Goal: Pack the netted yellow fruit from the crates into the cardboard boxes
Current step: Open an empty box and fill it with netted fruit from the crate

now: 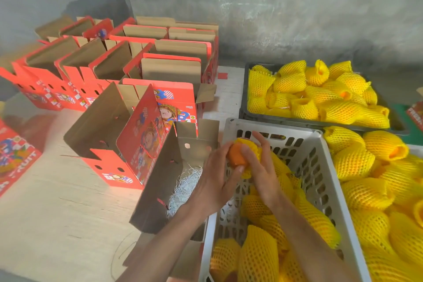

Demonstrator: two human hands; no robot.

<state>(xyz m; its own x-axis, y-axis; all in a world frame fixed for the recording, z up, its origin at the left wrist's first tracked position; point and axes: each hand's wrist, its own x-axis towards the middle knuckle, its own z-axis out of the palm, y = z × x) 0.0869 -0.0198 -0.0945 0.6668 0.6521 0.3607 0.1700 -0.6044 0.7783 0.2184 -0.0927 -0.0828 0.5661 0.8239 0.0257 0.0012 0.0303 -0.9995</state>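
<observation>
While your left hand (217, 181) grips the fruit (237, 155), your right hand's (263, 167) fingers (248, 153) pinch its yellow net (248, 144) above the white crate (320, 167).

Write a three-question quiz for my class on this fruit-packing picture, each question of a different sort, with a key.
1. True or false: both hands hold one orange fruit partly wrapped in yellow foam netting.
2. What lies inside the open brown cardboard box nearest the hands? A) shredded paper B) bottles C) netted fruit
3. Fill in: the left hand and right hand work above the pale grey slotted plastic ____.

Key
1. True
2. A, the white shredded paper
3. Crate
</observation>
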